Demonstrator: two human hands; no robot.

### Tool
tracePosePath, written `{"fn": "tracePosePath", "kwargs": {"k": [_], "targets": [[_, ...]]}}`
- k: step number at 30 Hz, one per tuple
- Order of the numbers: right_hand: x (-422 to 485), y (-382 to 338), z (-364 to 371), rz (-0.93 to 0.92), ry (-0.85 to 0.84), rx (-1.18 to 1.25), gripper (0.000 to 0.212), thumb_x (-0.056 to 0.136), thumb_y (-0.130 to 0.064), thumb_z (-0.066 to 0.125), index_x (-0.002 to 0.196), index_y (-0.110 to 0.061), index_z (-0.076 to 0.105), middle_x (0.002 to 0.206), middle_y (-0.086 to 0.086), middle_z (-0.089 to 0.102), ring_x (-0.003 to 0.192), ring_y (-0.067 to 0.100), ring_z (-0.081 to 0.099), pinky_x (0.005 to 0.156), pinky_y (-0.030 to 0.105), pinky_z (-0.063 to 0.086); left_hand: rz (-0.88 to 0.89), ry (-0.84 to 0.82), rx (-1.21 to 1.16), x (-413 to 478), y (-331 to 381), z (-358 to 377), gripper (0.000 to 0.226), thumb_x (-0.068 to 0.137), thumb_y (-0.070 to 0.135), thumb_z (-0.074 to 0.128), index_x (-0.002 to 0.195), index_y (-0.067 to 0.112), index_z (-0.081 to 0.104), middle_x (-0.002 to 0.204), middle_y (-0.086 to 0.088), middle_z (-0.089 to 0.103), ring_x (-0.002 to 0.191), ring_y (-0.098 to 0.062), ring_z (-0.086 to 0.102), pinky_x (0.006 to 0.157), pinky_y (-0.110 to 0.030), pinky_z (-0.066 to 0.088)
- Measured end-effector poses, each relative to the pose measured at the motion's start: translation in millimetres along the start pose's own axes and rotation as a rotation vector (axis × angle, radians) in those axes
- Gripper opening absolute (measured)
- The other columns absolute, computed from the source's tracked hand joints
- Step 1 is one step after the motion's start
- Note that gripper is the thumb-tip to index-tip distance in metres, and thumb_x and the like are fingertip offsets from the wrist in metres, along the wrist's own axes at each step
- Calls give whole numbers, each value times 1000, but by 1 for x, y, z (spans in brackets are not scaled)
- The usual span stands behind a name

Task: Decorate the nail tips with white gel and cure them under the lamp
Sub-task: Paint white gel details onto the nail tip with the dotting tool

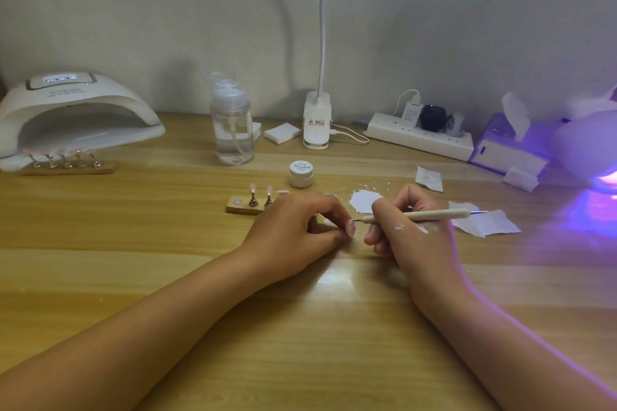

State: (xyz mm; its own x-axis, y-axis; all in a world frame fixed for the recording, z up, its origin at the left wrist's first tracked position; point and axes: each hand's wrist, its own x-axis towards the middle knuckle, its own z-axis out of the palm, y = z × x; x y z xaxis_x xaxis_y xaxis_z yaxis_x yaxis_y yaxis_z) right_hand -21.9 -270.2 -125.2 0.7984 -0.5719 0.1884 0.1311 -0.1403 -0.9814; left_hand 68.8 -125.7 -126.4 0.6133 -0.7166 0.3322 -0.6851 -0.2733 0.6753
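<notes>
As left hand (293, 227) pinches a nail tip (350, 228), right hand (412, 237) grips a dotting pen (417, 215); gel jar (301, 173) at their twelve o'clock.

The table (334, 327) is wood-grain, smooth and glossy. The nail tip (350, 227) pinched in the left hand (293, 227) looks like glossy pale-pink plastic. The dotting tool (414, 215) in the right hand (417, 243) has a matt cream handle and thin metal ends. Beyond the left hand, a bare wooden holder (233, 208) bears metal stands (253, 201). Right of the right hand lie matt white paper scraps (490, 223).
</notes>
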Motion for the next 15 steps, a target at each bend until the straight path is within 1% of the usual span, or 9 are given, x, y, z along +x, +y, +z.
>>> {"fn": "tracePosePath", "kwargs": {"k": [3, 7, 12, 13, 15], "targets": [[0, 0, 0, 15, -4, -10, 17, 67, -22, 61, 60, -17, 46, 52, 10, 64, 42, 12, 53, 41, 23, 41, -1, 0, -5, 0, 0, 0, 20, 80, 19, 73, 78, 39, 68, 82, 26, 68, 52, -4, 48, 60, -22, 35], [0, 0, 0, 17, 11, -14, 17, 68, -24, 62, 58, -22, 48, 52, 9, 65, 43, 12, 54, 42, 22, 42, -3, -1, -10, 0, 0, 0, 19, 81, 20, 73, 78, 38, 68, 79, 26, 67, 52, -3, 48, 59, -22, 34], [-1, -1, 0, 18, 10, -21, 17, 67, -24, 62, 58, -21, 48, 52, 9, 65, 43, 11, 54, 42, 23, 42, -1, 0, -11, 0, -1, 0, 19, 80, 20, 73, 78, 38, 68, 82, 24, 68, 52, -4, 48, 61, -24, 36], [-1, -1, -1, 17, 12, -18, 18, 69, -22, 63, 59, -21, 48, 52, 9, 65, 43, 12, 54, 43, 24, 42, -1, 1, -10, 0, -1, 0, 18, 80, 21, 73, 78, 38, 68, 82, 24, 69, 52, -3, 48, 61, -25, 37], [-2, -1, -1, -3, 20, 6, 22, 77, -13, 64, 62, -17, 47, 51, 9, 64, 42, 12, 53, 43, 22, 42, -2, 0, -11, 0, -1, 0, 19, 80, 20, 73, 78, 38, 69, 83, 24, 69, 52, -3, 48, 61, -25, 37]]}}
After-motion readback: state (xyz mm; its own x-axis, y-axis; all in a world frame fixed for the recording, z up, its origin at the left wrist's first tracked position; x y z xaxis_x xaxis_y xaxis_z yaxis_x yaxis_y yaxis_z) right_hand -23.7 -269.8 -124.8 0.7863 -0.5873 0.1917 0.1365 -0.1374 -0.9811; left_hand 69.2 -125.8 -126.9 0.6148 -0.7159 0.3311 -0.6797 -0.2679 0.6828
